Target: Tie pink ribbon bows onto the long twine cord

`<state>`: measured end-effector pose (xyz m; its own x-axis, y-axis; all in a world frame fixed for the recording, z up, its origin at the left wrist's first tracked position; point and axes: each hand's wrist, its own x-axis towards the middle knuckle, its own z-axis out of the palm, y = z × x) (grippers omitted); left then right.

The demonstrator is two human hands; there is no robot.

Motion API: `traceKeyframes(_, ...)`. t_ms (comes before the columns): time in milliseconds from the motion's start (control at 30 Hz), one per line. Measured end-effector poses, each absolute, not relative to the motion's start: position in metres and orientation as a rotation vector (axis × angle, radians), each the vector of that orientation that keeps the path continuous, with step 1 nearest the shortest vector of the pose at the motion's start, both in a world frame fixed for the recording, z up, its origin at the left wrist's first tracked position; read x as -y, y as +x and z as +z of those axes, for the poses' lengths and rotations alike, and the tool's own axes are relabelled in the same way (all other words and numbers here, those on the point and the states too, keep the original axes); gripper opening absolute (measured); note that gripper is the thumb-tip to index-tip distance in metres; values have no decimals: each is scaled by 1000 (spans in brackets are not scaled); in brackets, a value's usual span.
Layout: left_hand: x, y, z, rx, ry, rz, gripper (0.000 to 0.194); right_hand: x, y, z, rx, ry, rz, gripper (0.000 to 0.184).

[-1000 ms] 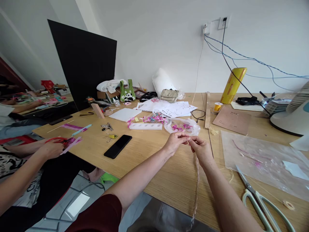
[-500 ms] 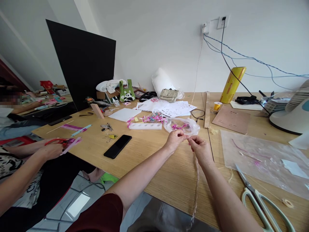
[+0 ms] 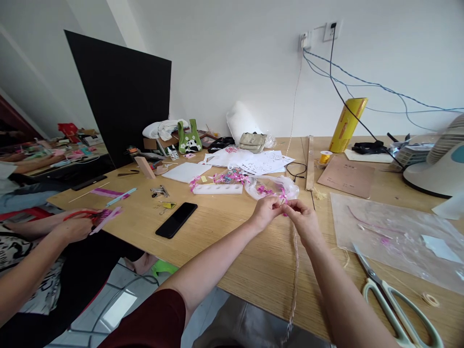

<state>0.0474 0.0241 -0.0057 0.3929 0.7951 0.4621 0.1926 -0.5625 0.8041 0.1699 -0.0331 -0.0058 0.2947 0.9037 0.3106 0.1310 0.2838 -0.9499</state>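
My left hand (image 3: 266,212) and my right hand (image 3: 301,216) meet above the table, fingertips pinched together and almost touching. Between them is the thin stem of a small pink flower (image 3: 283,194), whose petals stick up past the fingers. A braided pale cord (image 3: 295,270) hangs below my right hand and runs down over the table's front edge; where its upper end goes is hidden by the fingers. Just behind the hands lies a clear plastic bag (image 3: 292,187) with more pink flowers (image 3: 266,190) in it.
A black phone (image 3: 176,220) and a white foam block (image 3: 217,189) lie left of my hands. Large scissors (image 3: 377,280) and a plastic sheet (image 3: 391,237) are at right. On the left, a co-worker's hand (image 3: 77,227) holds red-handled scissors (image 3: 80,214) and pink ribbon.
The pink flower now stands up visibly above my fingertips, where it was mostly hidden before. My hands have shifted only slightly, still pinched together.
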Motion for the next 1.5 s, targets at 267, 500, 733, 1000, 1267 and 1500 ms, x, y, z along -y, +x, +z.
traceKeyframes(267,-26,56,-15,-836,2156,1110,30,26,167,-16,1042,-1111,855,25)
traceKeyframes(500,-21,53,-14,-833,1908,943,34,28,169,-11,993,-1095,969,20)
traceKeyframes(733,-19,50,-18,-654,1640,848,30,30,169,-10,1005,-1074,1049,17)
traceKeyframes(1000,-14,34,-8,-521,1279,586,33,32,170,-9,1055,-954,1189,20)
traceKeyframes(1267,-15,29,-16,-457,980,518,30,29,174,-14,1146,-896,1151,17)
traceKeyframes(1500,-9,28,-13,-475,1077,640,32,30,172,-16,1127,-961,1125,20)
